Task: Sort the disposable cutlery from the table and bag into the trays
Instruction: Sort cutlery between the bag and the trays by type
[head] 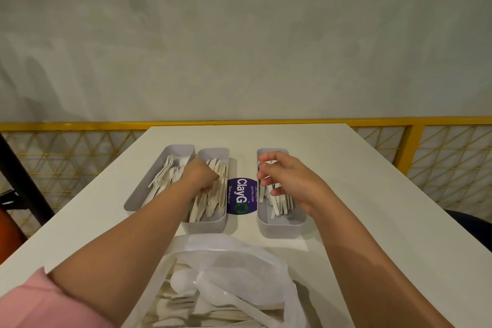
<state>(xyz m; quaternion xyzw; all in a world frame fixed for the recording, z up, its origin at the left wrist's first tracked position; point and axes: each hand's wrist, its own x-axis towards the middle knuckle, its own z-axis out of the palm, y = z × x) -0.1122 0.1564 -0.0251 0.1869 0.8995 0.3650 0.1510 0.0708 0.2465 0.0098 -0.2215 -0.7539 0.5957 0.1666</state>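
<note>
left hand (pixel 203 177) in middle tray (pixel 206 225), perhaps gripping | right hand (pixel 286 181) spread above right tray (pixel 282 228)

A single head-worn wide-angle camera looks forward and down from close above the white counter (pixel 346 168), both forearms reaching away from the lens, the pale wall (pixel 239 34) filling the upper half.
</note>
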